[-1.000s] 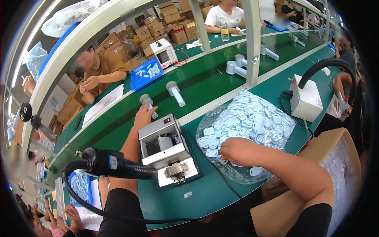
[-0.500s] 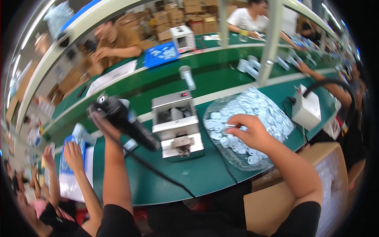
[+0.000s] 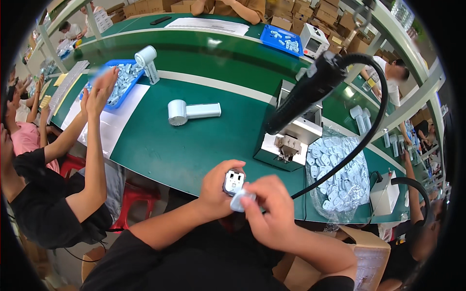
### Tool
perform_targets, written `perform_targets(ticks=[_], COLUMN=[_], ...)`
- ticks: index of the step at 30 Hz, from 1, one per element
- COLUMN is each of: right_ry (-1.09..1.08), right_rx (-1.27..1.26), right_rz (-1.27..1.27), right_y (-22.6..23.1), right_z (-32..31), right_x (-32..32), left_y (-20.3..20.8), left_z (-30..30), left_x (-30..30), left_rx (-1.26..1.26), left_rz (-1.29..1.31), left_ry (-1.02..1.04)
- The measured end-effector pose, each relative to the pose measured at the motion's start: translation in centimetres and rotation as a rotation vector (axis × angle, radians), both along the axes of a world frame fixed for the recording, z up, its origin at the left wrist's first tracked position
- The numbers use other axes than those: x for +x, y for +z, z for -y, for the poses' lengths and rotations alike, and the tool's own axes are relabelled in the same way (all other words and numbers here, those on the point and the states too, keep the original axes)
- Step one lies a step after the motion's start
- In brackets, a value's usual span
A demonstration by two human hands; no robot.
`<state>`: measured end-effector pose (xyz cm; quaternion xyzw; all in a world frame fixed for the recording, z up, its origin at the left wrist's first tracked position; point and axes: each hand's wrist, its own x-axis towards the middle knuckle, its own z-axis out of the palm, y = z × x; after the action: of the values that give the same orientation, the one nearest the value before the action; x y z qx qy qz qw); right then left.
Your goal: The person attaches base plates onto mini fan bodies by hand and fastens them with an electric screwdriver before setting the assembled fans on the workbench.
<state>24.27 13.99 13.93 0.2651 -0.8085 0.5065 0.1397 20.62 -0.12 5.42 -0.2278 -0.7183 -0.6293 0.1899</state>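
Observation:
Close to my body, below the bench edge, my left hand (image 3: pixel 216 186) grips a device whose white end with dark slots (image 3: pixel 234 181) faces up. Most of that device is hidden in the palm. My right hand (image 3: pixel 269 206) pinches a light blue cap (image 3: pixel 241 200) between thumb and fingers, right against the slotted end. Whether the cap touches it I cannot tell. Above and to the right hangs a black cylindrical power tool (image 3: pixel 303 94), in front of a silver metal machine (image 3: pixel 284 148).
A light blue handheld fan (image 3: pixel 201 111) lies on the green bench (image 3: pixel 165 150). A plastic bag of light blue caps (image 3: pixel 340 177) sits right of the machine. Beyond it stands a white box (image 3: pixel 386 194). At left, a co-worker's hands (image 3: pixel 99 92) are beside a blue tray (image 3: pixel 128 94).
My view has swung to the left. My right hand has left the bag of caps and holds a cap at the device. My left hand has come from behind the black tool to my body.

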Motion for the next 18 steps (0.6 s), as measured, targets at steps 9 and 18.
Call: perform_targets(ticks=[9, 18], right_ry=[-0.072, -0.373], right_rx=[-0.453, -0.633], right_rz=[0.436, -0.106], right_y=[-3.3, 2.3], right_z=[1.7, -1.8], right_x=[-2.0, -10.2], left_y=[0.7, 1.0], left_z=[0.4, 1.2], left_x=[-0.4, -1.3], left_rx=[0.046, -0.113], left_rz=[-0.138, -0.067], left_ry=[-0.2, -0.419])
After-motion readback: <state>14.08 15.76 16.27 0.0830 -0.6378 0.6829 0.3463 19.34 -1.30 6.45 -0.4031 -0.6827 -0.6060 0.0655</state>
